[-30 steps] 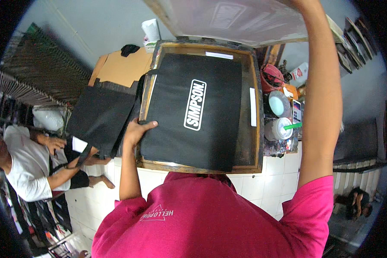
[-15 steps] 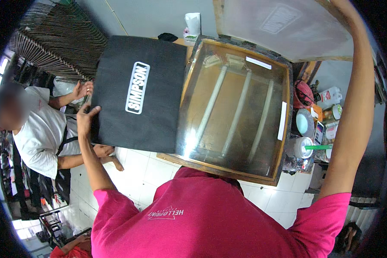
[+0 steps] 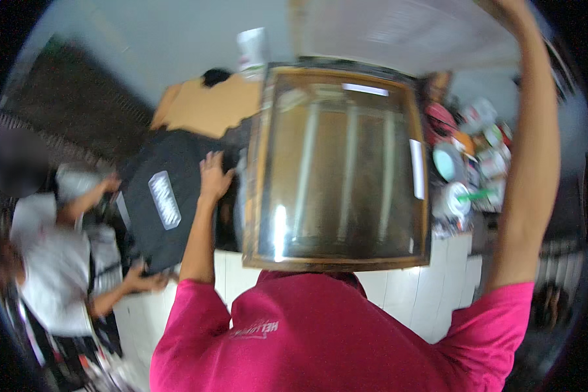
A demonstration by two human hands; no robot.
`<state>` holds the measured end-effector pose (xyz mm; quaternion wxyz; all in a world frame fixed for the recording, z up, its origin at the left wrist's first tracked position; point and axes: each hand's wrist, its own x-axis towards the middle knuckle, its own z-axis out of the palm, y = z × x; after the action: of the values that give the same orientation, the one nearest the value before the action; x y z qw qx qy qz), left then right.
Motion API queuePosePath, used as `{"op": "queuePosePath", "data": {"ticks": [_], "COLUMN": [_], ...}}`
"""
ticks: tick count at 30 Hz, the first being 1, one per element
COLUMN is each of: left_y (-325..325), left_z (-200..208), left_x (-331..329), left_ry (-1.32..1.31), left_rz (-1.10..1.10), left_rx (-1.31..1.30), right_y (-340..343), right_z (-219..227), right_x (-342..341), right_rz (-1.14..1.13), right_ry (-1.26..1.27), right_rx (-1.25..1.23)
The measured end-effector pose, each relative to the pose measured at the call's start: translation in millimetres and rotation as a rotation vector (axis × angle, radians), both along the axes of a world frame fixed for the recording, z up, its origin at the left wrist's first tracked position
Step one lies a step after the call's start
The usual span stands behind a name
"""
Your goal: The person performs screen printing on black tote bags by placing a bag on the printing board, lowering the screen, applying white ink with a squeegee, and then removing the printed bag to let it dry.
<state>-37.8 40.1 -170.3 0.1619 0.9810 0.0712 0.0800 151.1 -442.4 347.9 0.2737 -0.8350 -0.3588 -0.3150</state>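
Observation:
My left hand (image 3: 214, 175) has its fingers spread at the right edge of a black fabric piece (image 3: 137, 189) with a white printed block. A co-worker's two hands are at the far side of that fabric, on the left. My right arm reaches up to the top right, where my right hand (image 3: 506, 8) grips the edge of a raised screen-printing frame (image 3: 405, 29); its fingers are largely cut off by the picture's rim. Before me stands a wood-framed, glass-topped table (image 3: 326, 202) with pale tubes under the glass. The picture is blurred by motion.
A co-worker in a white shirt (image 3: 52, 261) stands at the left. Tan board (image 3: 209, 108) lies behind the fabric, near a white packet (image 3: 251, 49). Tubs, bottles and a cup with a green stick (image 3: 454, 201) crowd the right side. White floor tiles (image 3: 398, 294) show below.
The black fabric has moved left off the table's side, baring the tan board, and now lies slanted by the co-worker. My left hand has shifted from its left edge to its right edge.

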Motion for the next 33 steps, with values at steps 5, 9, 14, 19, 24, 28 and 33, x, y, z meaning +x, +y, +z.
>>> {"op": "queuePosePath", "data": {"ticks": [5, 9, 14, 19, 24, 28, 33], "left_y": [36, -6, 36, -4, -11, -15, -14], "left_z": [-48, -44, -85, -91, -83, -80, -75], "left_x": [54, 78, 41, 79, 70, 73, 69], "left_ry": [0.456, 0.793, 0.614, 0.468, 0.415, 0.378, 0.332], "left_rz": [-0.004, 0.016, 0.208, 0.039, 0.048, 0.047, 0.068], "left_rx": [0.552, 0.333, 0.415, 0.328, 0.28, 0.249, 0.187], "right_y": [22, 19, 47, 23, 34, 30, 33], "right_z": [-11, -19, -13, -24, -29, -31, -32], "right_x": [0, 64, 80, 96, 100, 99, 100], "right_rz": [-0.167, -0.399, -0.425, -0.511, -0.487, -0.488, -0.458], "right_ry": [0.0, 0.044, 0.03, 0.053, 0.048, 0.044, 0.036], "right_rx": [0.087, -0.18, -0.208, -0.234, -0.235, -0.232, -0.232]}}
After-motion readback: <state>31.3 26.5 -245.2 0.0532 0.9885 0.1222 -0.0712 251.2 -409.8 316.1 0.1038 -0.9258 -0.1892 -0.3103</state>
